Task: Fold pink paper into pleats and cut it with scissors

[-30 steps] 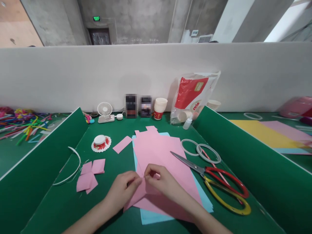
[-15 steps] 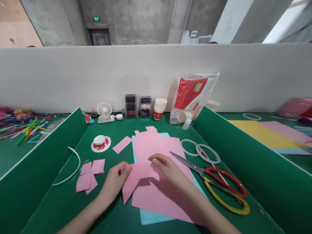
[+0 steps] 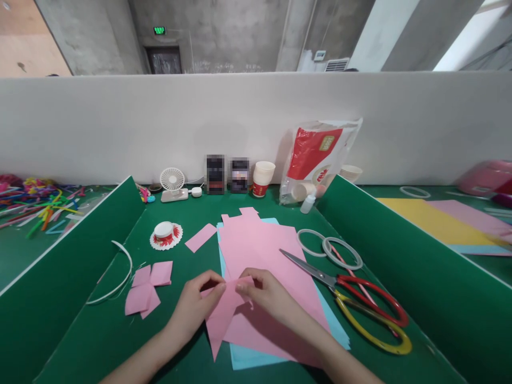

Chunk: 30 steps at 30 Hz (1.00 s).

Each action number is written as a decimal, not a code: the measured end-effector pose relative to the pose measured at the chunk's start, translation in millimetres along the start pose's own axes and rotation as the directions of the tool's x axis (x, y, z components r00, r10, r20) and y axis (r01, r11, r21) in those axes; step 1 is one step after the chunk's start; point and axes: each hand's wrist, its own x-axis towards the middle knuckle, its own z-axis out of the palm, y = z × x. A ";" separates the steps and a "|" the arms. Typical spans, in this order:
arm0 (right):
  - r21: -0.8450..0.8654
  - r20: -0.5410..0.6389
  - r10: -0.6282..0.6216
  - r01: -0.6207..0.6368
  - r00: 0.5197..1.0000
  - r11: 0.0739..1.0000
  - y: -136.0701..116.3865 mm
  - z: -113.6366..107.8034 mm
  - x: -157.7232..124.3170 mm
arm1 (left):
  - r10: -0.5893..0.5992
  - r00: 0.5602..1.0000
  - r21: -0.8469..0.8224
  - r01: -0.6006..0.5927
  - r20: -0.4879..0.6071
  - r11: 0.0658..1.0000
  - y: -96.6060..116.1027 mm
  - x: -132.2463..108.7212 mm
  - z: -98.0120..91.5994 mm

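Observation:
Both my hands pinch one piece of pink paper point(image 3: 222, 316), which hangs in a point toward me. My left hand point(image 3: 199, 302) grips its upper left part between thumb and fingers. On its right end the thumb and fingers of my right hand point(image 3: 264, 292) are closed. Beneath lie larger pink sheets point(image 3: 264, 245) on top of blue paper point(image 3: 256, 358). To the right, partly over the sheets, rest scissors point(image 3: 326, 277) with one red and one yellow handle. Small pink squares point(image 3: 144, 296) lie left of my left hand, and a pink strip point(image 3: 200, 238) is farther back.
Green dividers point(image 3: 68, 256) flank the work area. White rings point(image 3: 342, 252) lie at the right, a curved white strip point(image 3: 124, 277) at the left. Along the back stand a small fan point(image 3: 172, 181), paper cups point(image 3: 263, 178), a small bottle point(image 3: 308, 204) and a plastic bag point(image 3: 316, 154).
My right hand has moved down and left, closing on the paper's right end near my left hand. The left hand has shifted slightly right, and the paper's lower point has swung right and down.

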 end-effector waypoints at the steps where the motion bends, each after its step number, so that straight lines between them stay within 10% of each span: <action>1: 0.000 0.007 0.001 -0.001 1.000 1.000 -0.3 1.4 -1.0 | 0.010 1.000 0.011 -0.010 0.007 1.000 0.5 -0.3 0.4; 14: -0.364 -0.027 -0.281 0.252 0.959 0.897 -1.0 16.7 -8.2 | 0.190 0.970 0.481 -0.240 0.150 0.843 0.5 -10.7 5.8; 30: -0.213 -0.189 -0.186 0.145 0.964 0.966 -1.3 -16.6 6.8 | 0.112 0.993 0.224 -0.117 0.034 0.968 0.2 0.7 -4.3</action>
